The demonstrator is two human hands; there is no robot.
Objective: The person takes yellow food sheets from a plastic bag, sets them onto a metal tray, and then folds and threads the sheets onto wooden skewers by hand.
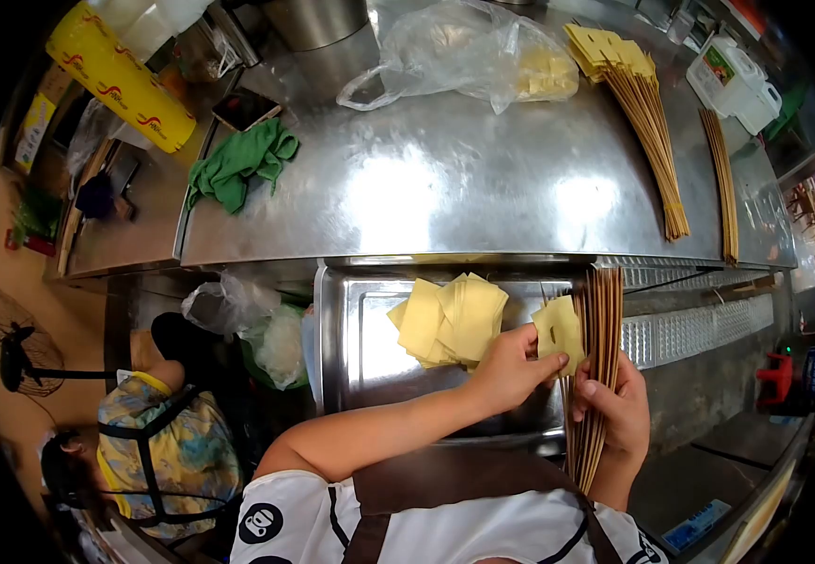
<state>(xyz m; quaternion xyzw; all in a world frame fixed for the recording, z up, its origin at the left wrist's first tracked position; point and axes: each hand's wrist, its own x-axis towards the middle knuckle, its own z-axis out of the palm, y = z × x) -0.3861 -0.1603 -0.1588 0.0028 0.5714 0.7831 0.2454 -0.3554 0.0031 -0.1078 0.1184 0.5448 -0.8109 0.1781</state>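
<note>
Right of centre, the left hand (513, 370) pinches a yellow sheet (558, 329) (probably light, flexible; hold its edge). Right hand (624, 406) encloses sticks (603, 324).

a food-prep kitchen, by the steel counter (483, 207), metal tray (360, 381) and bundled wooden skewers (602, 324).

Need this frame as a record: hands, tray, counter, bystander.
left hand: pinching a yellow sheet
right hand: gripping a bundle of sticks
tray: metal, with a pile of yellow sheets
counter left: green cloth
counter far side: clear plastic bag
counter right: sheet-topped sticks, smaller stick bundle, white jug
bystander: one, at image left, patterned top
</note>
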